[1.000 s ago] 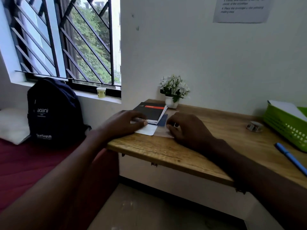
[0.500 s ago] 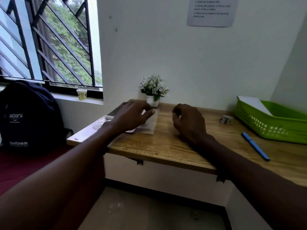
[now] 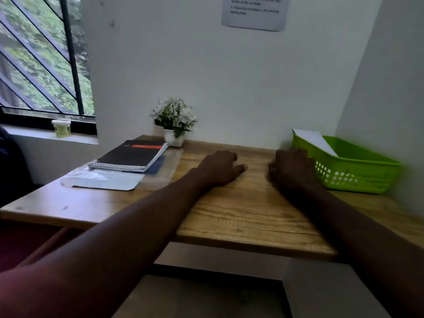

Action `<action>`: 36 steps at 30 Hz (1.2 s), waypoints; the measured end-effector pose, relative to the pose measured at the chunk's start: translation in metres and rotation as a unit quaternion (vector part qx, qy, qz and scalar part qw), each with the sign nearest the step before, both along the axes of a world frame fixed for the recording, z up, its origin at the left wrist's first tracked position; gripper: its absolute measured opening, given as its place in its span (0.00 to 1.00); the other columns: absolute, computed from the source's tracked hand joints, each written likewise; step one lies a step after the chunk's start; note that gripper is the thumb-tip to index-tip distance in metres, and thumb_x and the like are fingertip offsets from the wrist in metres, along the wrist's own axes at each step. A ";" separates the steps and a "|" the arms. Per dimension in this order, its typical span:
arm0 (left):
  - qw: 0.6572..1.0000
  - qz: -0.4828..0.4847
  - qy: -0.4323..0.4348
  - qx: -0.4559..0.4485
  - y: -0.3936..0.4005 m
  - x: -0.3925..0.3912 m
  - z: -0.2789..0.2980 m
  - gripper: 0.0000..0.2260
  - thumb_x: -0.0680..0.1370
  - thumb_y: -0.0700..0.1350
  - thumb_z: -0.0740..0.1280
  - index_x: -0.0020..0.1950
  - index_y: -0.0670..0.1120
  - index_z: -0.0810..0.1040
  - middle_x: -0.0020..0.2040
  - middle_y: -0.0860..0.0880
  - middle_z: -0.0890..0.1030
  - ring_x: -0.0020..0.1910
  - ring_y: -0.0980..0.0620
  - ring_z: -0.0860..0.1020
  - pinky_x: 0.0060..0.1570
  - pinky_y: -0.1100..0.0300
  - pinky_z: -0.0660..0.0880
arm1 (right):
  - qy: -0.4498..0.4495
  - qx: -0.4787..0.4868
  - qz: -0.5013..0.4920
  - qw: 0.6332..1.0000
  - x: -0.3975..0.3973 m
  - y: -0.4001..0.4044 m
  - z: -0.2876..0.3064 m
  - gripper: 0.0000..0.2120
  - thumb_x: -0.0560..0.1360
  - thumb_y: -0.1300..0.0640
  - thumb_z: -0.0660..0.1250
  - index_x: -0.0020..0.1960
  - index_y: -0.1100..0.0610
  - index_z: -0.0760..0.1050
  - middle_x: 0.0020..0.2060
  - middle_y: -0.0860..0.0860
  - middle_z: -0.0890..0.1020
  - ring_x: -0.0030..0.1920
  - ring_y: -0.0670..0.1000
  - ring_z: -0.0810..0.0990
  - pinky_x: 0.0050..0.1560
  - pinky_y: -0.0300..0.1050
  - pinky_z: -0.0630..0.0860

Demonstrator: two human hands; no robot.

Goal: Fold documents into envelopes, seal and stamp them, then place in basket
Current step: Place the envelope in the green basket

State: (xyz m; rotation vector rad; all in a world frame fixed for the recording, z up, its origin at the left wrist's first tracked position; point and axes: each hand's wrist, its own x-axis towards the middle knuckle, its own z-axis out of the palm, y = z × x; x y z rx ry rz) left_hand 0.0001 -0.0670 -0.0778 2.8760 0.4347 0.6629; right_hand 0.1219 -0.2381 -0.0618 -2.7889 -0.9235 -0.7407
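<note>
Left hand [image 3: 220,167] and right hand [image 3: 290,167], loosely curled, grasp nothing on bare table [image 3: 241,216] beside basket [image 3: 358,177].

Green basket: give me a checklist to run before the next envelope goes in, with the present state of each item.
1. Green basket within reach of the right hand: ok, the hand is beside its near wall.
2. Room in the basket: ok, only a white sheet shows inside.
3. Envelope in hand: not ok, left hand holds nothing; right hand cannot tell.
4. Paper supply: ok, white papers lie beside the notebook.
5. Stamps and sealing tool located: cannot tell, none visible.
</note>
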 end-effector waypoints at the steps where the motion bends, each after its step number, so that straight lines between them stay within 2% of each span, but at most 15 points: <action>1: 1.000 0.004 -0.007 -0.013 0.003 0.002 -0.002 0.27 0.81 0.64 0.62 0.71 0.46 0.75 0.68 0.45 0.79 0.66 0.44 0.76 0.62 0.49 0.75 | 0.005 -0.011 -0.004 1.000 0.003 0.001 -0.001 0.15 0.78 0.48 0.63 0.58 0.56 0.77 0.60 0.61 0.79 0.62 0.65 0.76 0.61 0.57 0.74; 4: 0.999 0.007 -0.023 -0.027 0.008 0.006 -0.005 0.25 0.80 0.64 0.64 0.69 0.47 0.77 0.65 0.46 0.80 0.63 0.46 0.78 0.61 0.48 0.76 | 0.018 -0.015 -0.005 1.000 0.008 0.003 0.001 0.13 0.77 0.49 0.64 0.56 0.55 0.80 0.57 0.59 0.82 0.61 0.64 0.79 0.61 0.59 0.73; 10: 0.996 0.055 -0.051 -0.047 0.011 0.007 -0.007 0.21 0.80 0.61 0.66 0.64 0.46 0.79 0.61 0.46 0.82 0.59 0.46 0.79 0.58 0.48 0.77 | 0.071 0.074 0.062 0.993 -0.002 0.024 0.014 0.15 0.76 0.44 0.66 0.53 0.54 0.80 0.51 0.56 0.84 0.54 0.61 0.82 0.55 0.54 0.79; 12: 0.996 0.056 -0.055 -0.047 0.009 0.007 -0.008 0.21 0.80 0.60 0.66 0.64 0.46 0.79 0.60 0.46 0.82 0.59 0.46 0.78 0.58 0.48 0.77 | 0.104 0.088 0.077 0.988 -0.003 0.036 0.019 0.17 0.75 0.44 0.68 0.56 0.55 0.77 0.53 0.56 0.83 0.55 0.61 0.81 0.55 0.55 0.78; 15: 0.996 0.054 -0.056 -0.048 0.006 0.007 -0.008 0.20 0.79 0.58 0.67 0.65 0.47 0.78 0.61 0.46 0.82 0.59 0.46 0.78 0.58 0.48 0.78 | 0.159 0.069 0.082 0.981 0.004 0.053 0.023 0.25 0.75 0.42 0.70 0.64 0.56 0.70 0.57 0.57 0.79 0.58 0.61 0.79 0.62 0.60 0.76; 19: 0.996 0.050 -0.060 -0.051 0.007 0.007 -0.004 0.20 0.79 0.57 0.68 0.66 0.47 0.78 0.62 0.46 0.81 0.59 0.46 0.79 0.59 0.48 0.78 | 0.176 0.032 0.080 0.981 0.020 0.069 0.019 0.22 0.74 0.37 0.69 0.55 0.54 0.73 0.58 0.57 0.81 0.57 0.60 0.79 0.61 0.59 0.77; 20: 0.996 0.047 -0.061 -0.051 0.008 0.006 -0.003 0.20 0.80 0.57 0.68 0.66 0.46 0.78 0.62 0.46 0.81 0.60 0.46 0.79 0.59 0.48 0.78 | 0.179 0.033 0.083 0.980 0.022 0.070 0.018 0.23 0.73 0.36 0.69 0.56 0.54 0.73 0.58 0.57 0.81 0.57 0.60 0.79 0.61 0.59 0.77; 23: 0.995 0.040 -0.070 -0.051 0.012 0.005 -0.002 0.20 0.80 0.56 0.68 0.67 0.47 0.78 0.64 0.46 0.81 0.62 0.46 0.78 0.62 0.48 0.77 | 0.165 0.065 0.092 0.980 0.020 0.062 0.024 0.31 0.70 0.35 0.69 0.65 0.55 0.74 0.62 0.56 0.79 0.62 0.61 0.78 0.61 0.57 0.76; 25: 0.995 0.038 -0.076 -0.044 0.012 0.004 -0.001 0.20 0.80 0.57 0.68 0.67 0.48 0.78 0.64 0.46 0.81 0.63 0.46 0.78 0.63 0.49 0.76 | 0.139 0.111 0.095 0.980 0.020 0.046 0.034 0.26 0.69 0.39 0.68 0.60 0.54 0.78 0.60 0.57 0.81 0.60 0.61 0.79 0.55 0.52 0.78; 28: 0.996 0.018 -0.085 -0.029 0.006 0.003 0.001 0.18 0.80 0.56 0.67 0.66 0.48 0.79 0.63 0.47 0.82 0.62 0.47 0.78 0.62 0.50 0.76 | 0.121 0.128 0.063 0.982 0.019 0.008 0.045 0.19 0.63 0.46 0.68 0.49 0.56 0.81 0.48 0.57 0.84 0.49 0.60 0.82 0.43 0.45 0.75; 32: 0.997 -0.009 -0.081 -0.012 -0.008 -0.004 0.003 0.16 0.80 0.54 0.68 0.64 0.47 0.80 0.61 0.48 0.82 0.60 0.48 0.78 0.60 0.50 0.76 | 0.139 0.063 0.010 0.988 0.001 -0.047 0.044 0.13 0.66 0.50 0.73 0.42 0.58 0.76 0.42 0.58 0.80 0.46 0.60 0.81 0.39 0.43 0.69; 34: 0.997 -0.014 -0.074 -0.003 -0.012 -0.007 0.002 0.16 0.80 0.54 0.68 0.64 0.48 0.80 0.61 0.48 0.82 0.60 0.47 0.79 0.61 0.49 0.76 | 0.175 0.022 -0.010 0.984 -0.009 -0.066 0.041 0.14 0.67 0.48 0.77 0.41 0.56 0.75 0.38 0.55 0.78 0.43 0.57 0.80 0.40 0.44 0.74; 36: 0.997 -0.013 -0.070 -0.002 -0.014 -0.010 0.003 0.15 0.80 0.54 0.68 0.62 0.48 0.81 0.60 0.48 0.83 0.59 0.47 0.79 0.60 0.49 0.76 | 0.202 0.011 -0.018 0.979 -0.010 -0.076 0.031 0.14 0.68 0.49 0.78 0.44 0.56 0.79 0.39 0.54 0.81 0.43 0.57 0.83 0.42 0.44 0.78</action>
